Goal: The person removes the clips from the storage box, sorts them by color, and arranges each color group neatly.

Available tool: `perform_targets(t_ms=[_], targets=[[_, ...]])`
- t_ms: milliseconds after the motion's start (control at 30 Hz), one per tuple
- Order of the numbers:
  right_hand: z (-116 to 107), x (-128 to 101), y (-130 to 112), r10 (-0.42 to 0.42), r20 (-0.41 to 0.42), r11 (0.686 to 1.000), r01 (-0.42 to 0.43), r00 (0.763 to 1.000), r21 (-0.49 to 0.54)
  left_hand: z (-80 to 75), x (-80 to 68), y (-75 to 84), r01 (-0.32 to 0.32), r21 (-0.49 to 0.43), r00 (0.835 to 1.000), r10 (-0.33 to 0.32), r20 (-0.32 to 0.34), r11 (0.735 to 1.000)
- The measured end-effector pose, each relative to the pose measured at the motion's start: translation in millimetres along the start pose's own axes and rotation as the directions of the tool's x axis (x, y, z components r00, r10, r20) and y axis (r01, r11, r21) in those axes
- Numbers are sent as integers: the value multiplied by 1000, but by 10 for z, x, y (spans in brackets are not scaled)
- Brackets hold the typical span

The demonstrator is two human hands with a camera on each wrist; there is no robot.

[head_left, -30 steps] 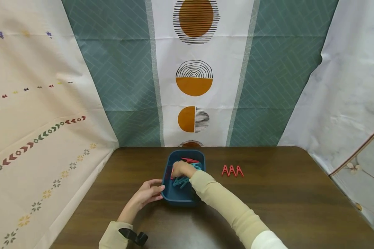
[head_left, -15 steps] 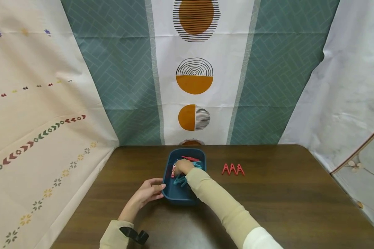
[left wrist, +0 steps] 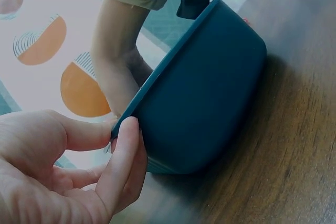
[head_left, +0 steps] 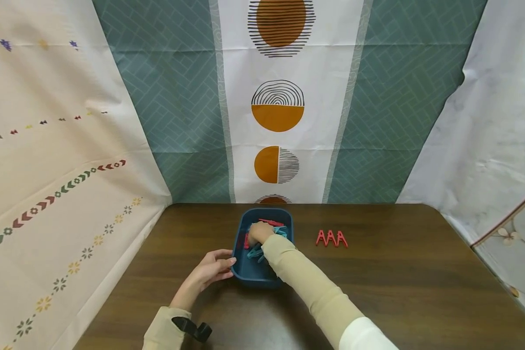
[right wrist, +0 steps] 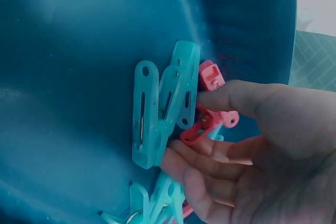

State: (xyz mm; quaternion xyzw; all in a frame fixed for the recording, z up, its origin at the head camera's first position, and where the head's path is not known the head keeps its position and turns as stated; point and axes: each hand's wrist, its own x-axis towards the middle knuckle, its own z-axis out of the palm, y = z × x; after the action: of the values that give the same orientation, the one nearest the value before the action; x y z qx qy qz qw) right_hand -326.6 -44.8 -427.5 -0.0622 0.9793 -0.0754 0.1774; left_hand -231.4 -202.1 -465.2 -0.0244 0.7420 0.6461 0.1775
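Note:
A dark blue tub (head_left: 241,272) stands mid-table with teal pegs (right wrist: 157,114) and red ones inside. My right hand (head_left: 259,232) reaches into it, and in the right wrist view this hand (right wrist: 191,129) pinches a red peg (right wrist: 207,124) between thumb and fingers, against the teal pegs. My left hand (head_left: 220,265) is at the tub's near left side. The left wrist view shows that hand (left wrist: 119,129) pinching the tub (left wrist: 205,103) by its rim with thumb and forefinger. Three red pegs (head_left: 331,238) stand in a row on the table to the tub's right.
The brown wooden table (head_left: 398,282) is enclosed by patterned cloth backdrops at the back and on both sides. Its rounded far corners meet the cloth. Apart from the tub and the peg row, nothing else shows on the tabletop.
My right hand has shifted slightly deeper among the pegs in the tub. The left hand stays on the rim, and the row of three red pegs has not moved.

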Motion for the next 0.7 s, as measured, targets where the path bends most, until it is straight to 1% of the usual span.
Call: perform_targets(t_ms=[133, 267, 400, 700], targets=[[-35, 10, 43, -6, -30, 1000, 7, 1000, 23, 2, 11, 1, 5, 1, 1000, -5, -7, 1000], [-99, -41, 93, -9, -40, 999, 11, 999, 45, -1, 14, -11, 10, 2, 1000, -10, -17, 1000], [-151, -104, 143, -18, -66, 999, 20, 998, 34, -8, 11, -21, 7, 0, 1000, -7, -18, 1000], [-208, -276, 342, -91, -141, 994, 99, 986, 46, -21, 16, -32, -21, -8, 1000, 21, 16, 1000]])
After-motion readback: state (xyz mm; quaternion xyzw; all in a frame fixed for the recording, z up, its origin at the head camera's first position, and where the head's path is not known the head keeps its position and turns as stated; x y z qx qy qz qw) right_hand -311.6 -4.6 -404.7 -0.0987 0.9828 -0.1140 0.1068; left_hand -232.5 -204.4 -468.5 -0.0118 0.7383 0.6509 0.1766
